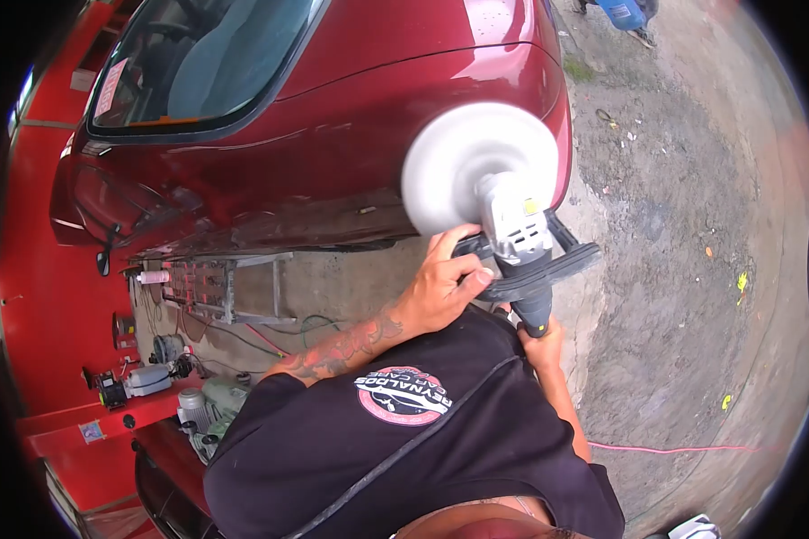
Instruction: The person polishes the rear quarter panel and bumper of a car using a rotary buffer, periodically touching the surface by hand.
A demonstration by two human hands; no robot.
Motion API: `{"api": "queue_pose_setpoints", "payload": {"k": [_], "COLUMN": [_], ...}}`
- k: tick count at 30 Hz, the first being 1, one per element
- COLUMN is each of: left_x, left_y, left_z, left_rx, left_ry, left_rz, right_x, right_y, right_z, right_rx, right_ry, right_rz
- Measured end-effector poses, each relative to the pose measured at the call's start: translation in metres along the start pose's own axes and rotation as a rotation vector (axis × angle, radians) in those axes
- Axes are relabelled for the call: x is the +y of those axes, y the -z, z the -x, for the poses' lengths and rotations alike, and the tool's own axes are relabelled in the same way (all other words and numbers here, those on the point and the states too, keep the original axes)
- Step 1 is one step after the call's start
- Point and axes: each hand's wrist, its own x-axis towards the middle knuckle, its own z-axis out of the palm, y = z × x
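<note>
A rotary polisher (521,229) with a grey head and black body is held up in front of my chest. Its round white pad (431,162) looks smeared, as if spinning, and overlaps the corner of a dark red car (351,108); whether it touches the paint I cannot tell. Fingers of my left hand (445,283) wrap round the black front handle (566,265). My right hand (544,346) closes on the rear grip of the polisher, partly hidden behind it. A black cord (395,472) runs over my dark shirt.
To the left lie a metal ladder (256,292), a pink bottle (155,277), hoses and a green machine (225,395) near a red wall (27,305). Rough concrete (656,296) stretches right, crossed by a pink cable (665,448). A blue container (622,13) stands at the top.
</note>
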Motion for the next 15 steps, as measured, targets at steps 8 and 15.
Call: {"api": "queue_pose_setpoints", "payload": {"k": [8, 15], "left_x": [-0.088, -0.175], "left_y": [0.075, 0.147], "left_z": [0.117, 0.182], "left_rx": [0.597, 0.920], "left_ry": [0.154, 0.186], "left_rz": [0.079, 0.245], "right_x": [-0.082, -0.162], "right_y": [-0.090, -0.159], "right_z": [-0.022, -0.048], "right_rx": [-0.270, -0.503], "right_ry": [0.341, 0.574], "right_rz": [0.391, 0.453]}}
